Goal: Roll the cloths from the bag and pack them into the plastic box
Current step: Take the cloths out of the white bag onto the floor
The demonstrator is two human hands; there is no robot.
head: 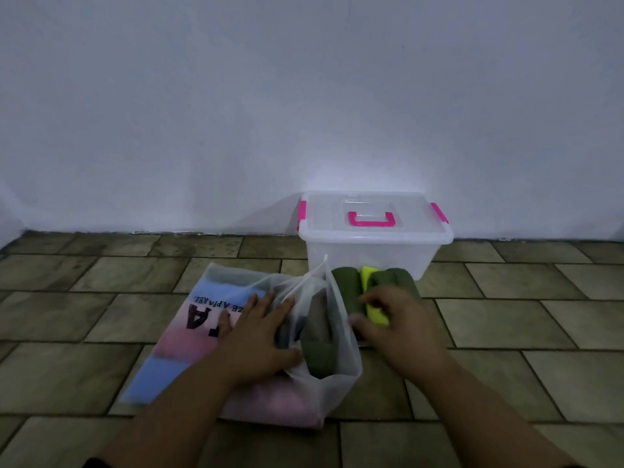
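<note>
The right hand (pixel 395 325) has its fingers (pixel 369 298) curled down over a bright yellow roll (pixel 377 315) of cloth. The thumb sits at the roll's near end, so the hand pinches the roll between thumb and fingers. Tight against the roll, just left of those fingers, lies an olive-green roll (pixel 345 292), a soft, matte cylinder. A second olive roll (pixel 395 278) lies just beyond the knuckles.

The left hand (pixel 260 336) lies flat with its fingers (pixel 266 298) straight and spread, pressing on the bag (pixel 189 332). The bag is thin, translucent white material with black printed letters, and blue and pink fabric shows dimly through it. Its crumpled mouth gapes between the two hands, and a drawstring (pixel 304 282) runs up from the left fingertips. Just right of the left thumb, a loose olive cloth (pixel 317 349) slumps in the opening.

Beyond the right fingertips, touching or just behind the rolls, stands the plastic box (pixel 368 255). It is clear, rectangular and round-cornered, and its lid (pixel 324 214) is on. The lid carries a pink handle (pixel 371 223) and pink side clasps.

All of this rests on a floor (pixel 506 315) of mottled, stone-like rectangular tiles, against a smooth pale wall (pixel 304 96).
</note>
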